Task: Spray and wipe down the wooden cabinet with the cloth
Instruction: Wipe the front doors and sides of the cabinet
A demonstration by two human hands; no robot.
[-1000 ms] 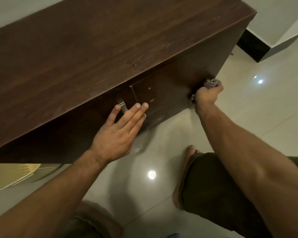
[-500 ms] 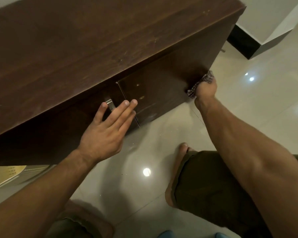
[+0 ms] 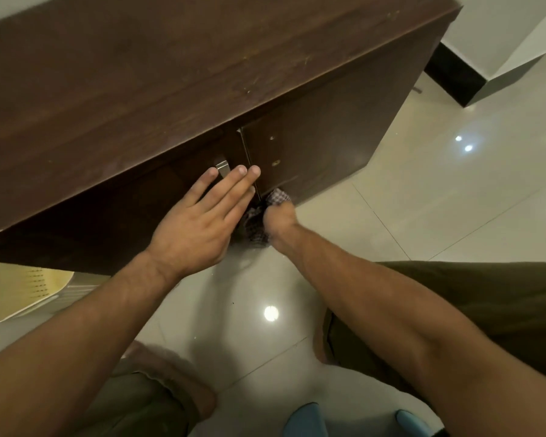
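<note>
Wiping: right hand (image 3: 278, 219) clenched round the cloth (image 3: 277, 197), pressing it to the foot of the cabinet front, just right of the door seam.
Cloth: checked and bunched. One part shows above the knuckles; a darker part hangs between the two hands, close to the floor (image 3: 423, 222).
Bracing: left hand (image 3: 199, 225) released and flat, fingers straight, palm against the left door (image 3: 123, 212). The fingertips reach the seam.
Cabinet (image 3: 171, 74): dark brown wood, seen from above, with faint scratches and pale specks on the top.
Doors: left door and right door (image 3: 325, 143) meet at a vertical seam. The interior is hidden, so contents cannot be told.
Handle (image 3: 223, 167): small metal pull on the left door, between the left index and middle fingertips.
Fittings: two small pale round marks on the right door, near the seam.
Basket (image 3: 16, 291): pale yellow with a perforated wall, on the floor at the left, partly covered by the cabinet's edge. Contents cannot be told.
Floor: glossy pale tiles with bright light spots.
Skirting (image 3: 451, 77): black band at the wall's foot, beyond the cabinet's right end.
Clothing: olive shorts (image 3: 486, 304) on both legs.
Blue shapes (image 3: 303, 421): two, cut off at the bottom edge. Kind cannot be told.
</note>
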